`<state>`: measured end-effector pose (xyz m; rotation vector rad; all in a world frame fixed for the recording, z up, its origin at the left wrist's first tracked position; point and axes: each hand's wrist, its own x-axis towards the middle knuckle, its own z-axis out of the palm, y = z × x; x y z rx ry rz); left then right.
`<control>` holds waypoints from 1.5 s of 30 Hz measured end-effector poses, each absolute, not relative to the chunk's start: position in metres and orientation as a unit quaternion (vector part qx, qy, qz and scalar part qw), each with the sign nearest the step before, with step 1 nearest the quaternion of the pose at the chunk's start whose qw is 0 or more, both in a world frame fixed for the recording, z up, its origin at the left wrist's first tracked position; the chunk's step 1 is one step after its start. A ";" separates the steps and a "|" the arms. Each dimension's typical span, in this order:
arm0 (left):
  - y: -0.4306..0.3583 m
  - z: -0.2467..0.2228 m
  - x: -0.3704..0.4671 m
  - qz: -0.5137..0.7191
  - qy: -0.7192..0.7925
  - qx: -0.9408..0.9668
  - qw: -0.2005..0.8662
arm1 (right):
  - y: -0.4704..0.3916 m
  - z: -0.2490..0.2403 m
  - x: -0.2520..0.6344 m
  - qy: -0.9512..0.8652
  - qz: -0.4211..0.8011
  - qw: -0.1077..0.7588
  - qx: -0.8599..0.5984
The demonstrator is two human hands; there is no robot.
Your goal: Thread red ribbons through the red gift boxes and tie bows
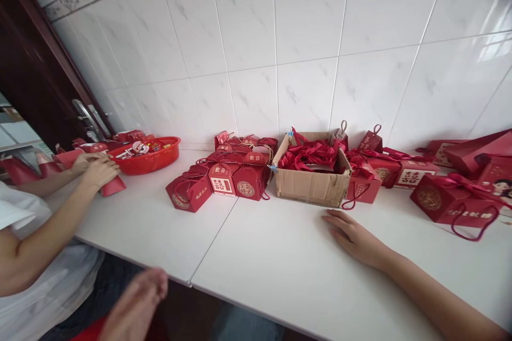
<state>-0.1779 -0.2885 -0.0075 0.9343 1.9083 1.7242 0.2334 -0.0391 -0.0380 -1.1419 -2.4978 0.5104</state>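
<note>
My right hand point(352, 235) lies on the white table with its fingers apart, holding nothing, just in front of a cardboard box point(312, 187) full of red ribbons point(314, 155). My left hand point(138, 298) is low at the bottom left, off the table's front edge; it is blurred, its fingers look curled, and whether it holds anything is hidden. Red gift boxes point(245, 182) with cord handles are grouped left of the cardboard box. A red box with a ribbon bow point(452, 203) stands at the right, beyond my right hand.
At the left, a person in a white shirt point(30, 224) handles a red paper piece point(113, 186) beside a red basin point(154, 159) of wrapped sweets. More red boxes point(416, 175) line the tiled wall. The table's front edge point(256, 306) runs below.
</note>
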 end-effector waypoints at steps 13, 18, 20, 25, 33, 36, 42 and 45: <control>-0.131 0.052 -0.240 0.528 0.715 0.437 0.137 | -0.039 -0.044 0.235 -0.878 0.179 0.181 -0.406; -0.158 0.037 -0.189 0.447 0.591 0.612 0.276 | -0.040 -0.042 0.234 -0.875 0.175 0.189 -0.409; -0.154 0.035 -0.159 0.422 0.532 0.662 0.316 | -0.041 -0.039 0.234 -0.874 0.180 0.193 -0.408; -0.117 0.039 -0.090 0.349 0.447 0.723 0.394 | -0.044 -0.032 0.232 -0.873 0.190 0.188 -0.408; -0.070 0.045 -0.052 0.384 0.360 0.725 0.443 | -0.044 -0.025 0.232 -0.878 0.193 0.185 -0.397; -0.069 0.044 -0.055 0.398 0.333 0.712 0.473 | -0.044 -0.020 0.229 -0.886 0.195 0.188 -0.377; -0.071 0.024 -0.055 0.424 0.371 0.712 0.420 | -0.055 0.003 0.250 -0.909 0.176 0.150 -0.348; -0.071 0.012 -0.054 0.409 0.358 0.732 0.412 | -0.078 0.014 0.310 -0.861 0.125 0.212 -0.444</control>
